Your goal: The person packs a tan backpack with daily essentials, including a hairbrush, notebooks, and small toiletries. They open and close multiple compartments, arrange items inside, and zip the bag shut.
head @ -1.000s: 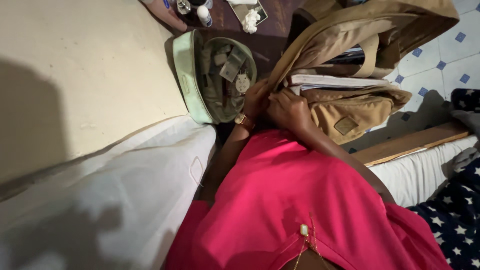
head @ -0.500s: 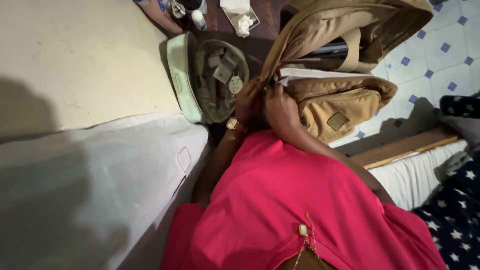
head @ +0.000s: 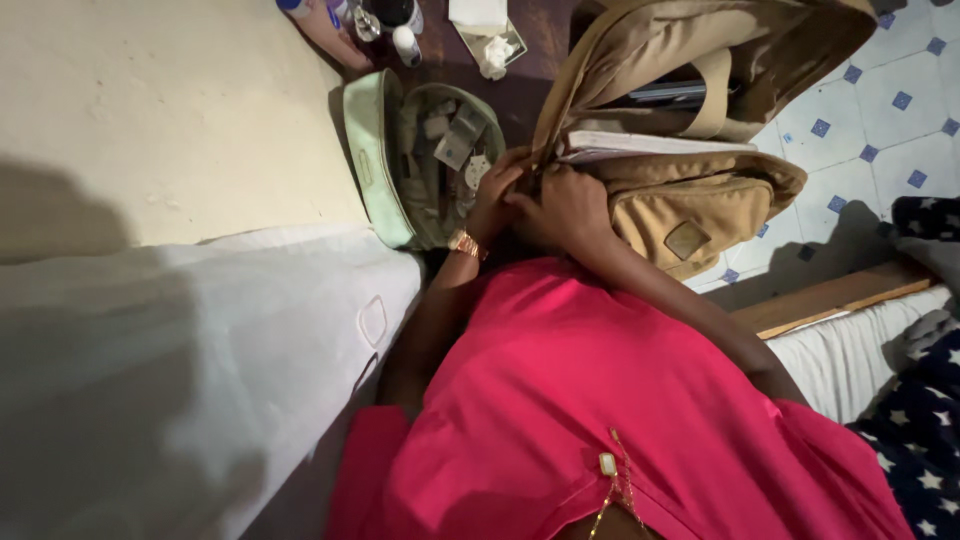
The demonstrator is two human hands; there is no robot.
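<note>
The tan canvas backpack [head: 690, 190] lies on its side on the dark wooden worktop [head: 530, 85], its long axis running left to right across the view, its open mouth turned toward the person and its front pocket facing down-right over the tiled floor [head: 880, 130]. A white book [head: 650, 143] shows edge-on inside the opening. Both hands meet at the left corner of that mouth: the left hand [head: 497, 195], a gold watch [head: 465, 243] at its wrist, is pinched on the bag's edge, and the right hand [head: 570, 205] is clenched on the same edge just beside it. Just left of the hands stands an open mint-green pouch [head: 400, 160] packed with small items. Against half a second ago, the hands sit slightly lower and further right in the view, the left hand's fingers reach higher along the flap, and the backpack's mouth looks a little more closed over the book.
</note>
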